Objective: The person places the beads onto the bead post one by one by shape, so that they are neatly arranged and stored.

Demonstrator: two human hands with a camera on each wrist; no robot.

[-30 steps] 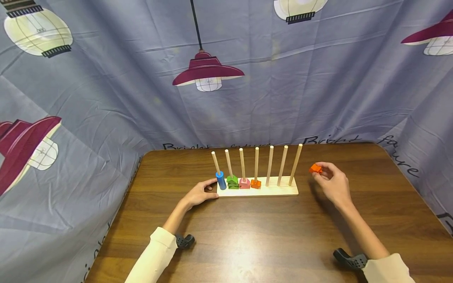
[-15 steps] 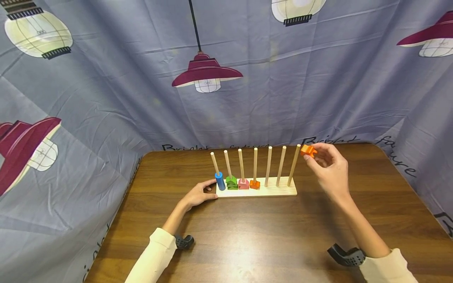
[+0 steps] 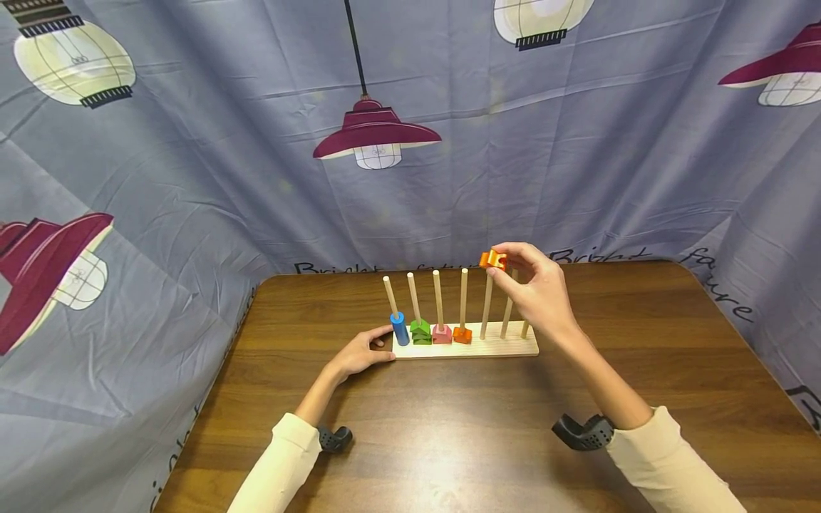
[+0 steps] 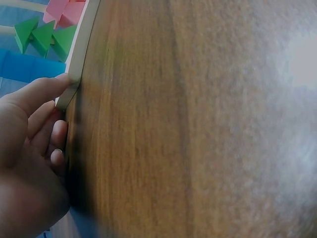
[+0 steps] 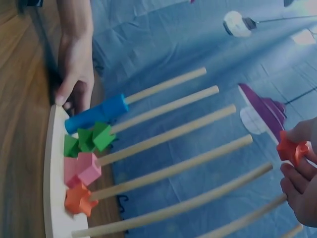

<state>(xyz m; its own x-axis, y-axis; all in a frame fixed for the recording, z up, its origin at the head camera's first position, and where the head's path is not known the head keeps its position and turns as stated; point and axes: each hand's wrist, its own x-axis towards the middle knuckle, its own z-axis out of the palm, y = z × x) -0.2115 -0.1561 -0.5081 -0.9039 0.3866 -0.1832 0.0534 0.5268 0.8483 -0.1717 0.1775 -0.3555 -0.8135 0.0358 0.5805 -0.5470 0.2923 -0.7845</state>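
Note:
My left hand (image 3: 360, 353) grips the left end of a pale wooden peg board (image 3: 507, 347), thumb at the near corner and fingers at the far side. An orange star-shaped bead (image 3: 494, 260) is pinched between the thumb and fingers of my right hand (image 3: 539, 292), up by the top of the fifth peg from the left. Blue cylinder beads (image 5: 96, 114) sit on the leftmost peg. Green triangular beads (image 5: 91, 138), pink beads (image 5: 83, 168) and one orange star bead (image 5: 80, 199) follow on neighbouring pegs. The three right-hand pegs are bare; my right hand partly covers two.
The board stands on a brown wooden table (image 3: 410, 420), toward its back edge. Behind it hangs a grey-blue curtain (image 3: 449, 192) printed with lamps. Each wrist carries a black strap mount (image 3: 584, 432).
My right hand has carried the orange star bead up and left, from right of the board to above the fifth peg. My left hand stays at the board's end.

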